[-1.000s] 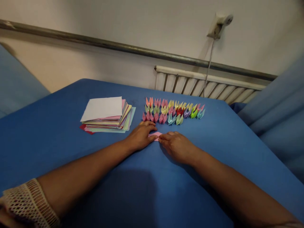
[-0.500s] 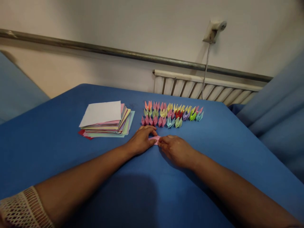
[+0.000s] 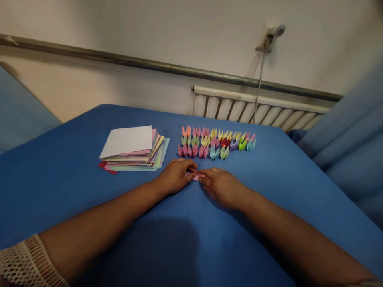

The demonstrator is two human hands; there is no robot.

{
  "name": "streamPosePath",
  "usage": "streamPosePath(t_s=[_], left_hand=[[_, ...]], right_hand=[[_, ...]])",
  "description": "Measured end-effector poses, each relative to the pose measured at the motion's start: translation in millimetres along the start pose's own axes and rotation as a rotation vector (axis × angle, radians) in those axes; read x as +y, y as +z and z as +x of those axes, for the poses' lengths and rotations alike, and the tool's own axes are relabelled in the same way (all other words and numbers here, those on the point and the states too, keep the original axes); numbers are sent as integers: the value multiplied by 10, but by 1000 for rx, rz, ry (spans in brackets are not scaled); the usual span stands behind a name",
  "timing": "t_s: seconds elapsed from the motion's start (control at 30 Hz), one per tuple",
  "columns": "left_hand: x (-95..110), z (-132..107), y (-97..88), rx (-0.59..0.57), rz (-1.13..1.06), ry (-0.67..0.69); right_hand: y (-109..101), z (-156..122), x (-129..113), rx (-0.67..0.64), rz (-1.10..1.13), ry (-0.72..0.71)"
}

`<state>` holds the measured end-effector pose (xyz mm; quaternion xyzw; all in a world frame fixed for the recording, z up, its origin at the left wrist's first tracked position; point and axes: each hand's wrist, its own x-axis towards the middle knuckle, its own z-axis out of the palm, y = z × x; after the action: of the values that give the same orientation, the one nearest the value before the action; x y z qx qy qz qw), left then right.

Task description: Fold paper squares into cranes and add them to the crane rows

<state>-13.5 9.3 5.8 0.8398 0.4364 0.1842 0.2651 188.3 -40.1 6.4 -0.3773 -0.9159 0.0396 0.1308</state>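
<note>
A small pink folded paper [image 3: 196, 175] lies on the blue table [image 3: 89, 191], pinched between my two hands. My left hand [image 3: 176, 175] presses its left end with curled fingers. My right hand [image 3: 221, 185] grips its right end with the fingertips. Most of the paper is hidden under the fingers. Just beyond my hands stand rows of several small folded paper pieces [image 3: 215, 142] in pink, yellow, green, blue and red.
A stack of coloured square paper sheets [image 3: 133, 149], with a white one on top, lies to the left of the folded pieces. Behind the table are a wall rail [image 3: 149, 63], a radiator [image 3: 257, 109] and a hanging cord [image 3: 259, 79]. Blue cloth [image 3: 353, 135] rises on the right.
My hands have closed in on the pink paper, so less of it shows. The view has shifted slightly.
</note>
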Motion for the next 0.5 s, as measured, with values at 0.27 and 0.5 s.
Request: streamPosePath(t_s=[0.27,0.5], left_hand=[[24,-17,-71,-48,225,170],[-6,-20,-79,-95,263,271]], right_hand=[[-30,-3,15,-67,-73,-37],[67,42,132,18,44,12]])
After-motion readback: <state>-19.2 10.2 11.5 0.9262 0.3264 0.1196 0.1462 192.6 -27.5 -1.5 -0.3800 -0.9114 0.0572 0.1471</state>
